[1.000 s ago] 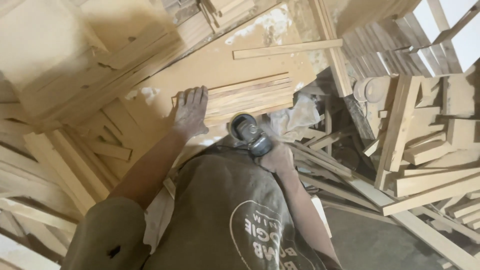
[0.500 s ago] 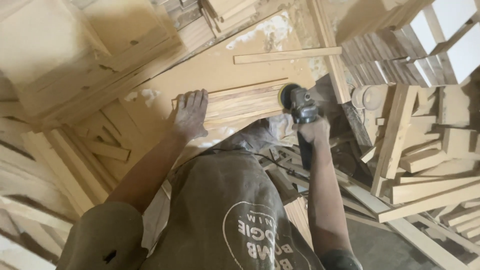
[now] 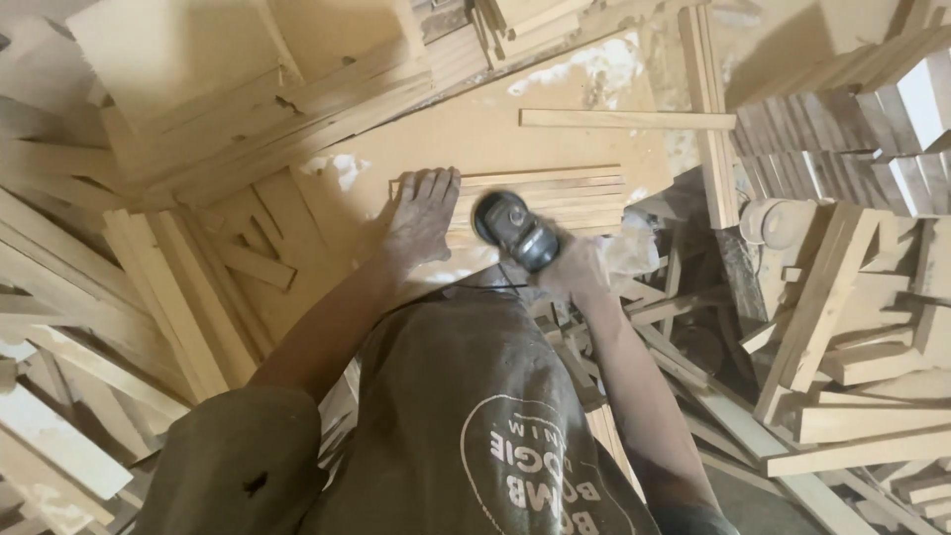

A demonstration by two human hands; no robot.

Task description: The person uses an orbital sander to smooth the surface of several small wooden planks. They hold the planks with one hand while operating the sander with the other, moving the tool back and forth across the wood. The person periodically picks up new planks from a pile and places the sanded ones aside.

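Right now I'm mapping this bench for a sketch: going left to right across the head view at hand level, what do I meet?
Leaning planks → left hand → sander → right hand → white roll → pile of offcuts.

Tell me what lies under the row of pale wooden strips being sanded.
The pale wooden strips lie side by side on a flat tan board. The left hand presses their near end, and the right hand holds a dark grinder on them. The board beneath them is hidden.
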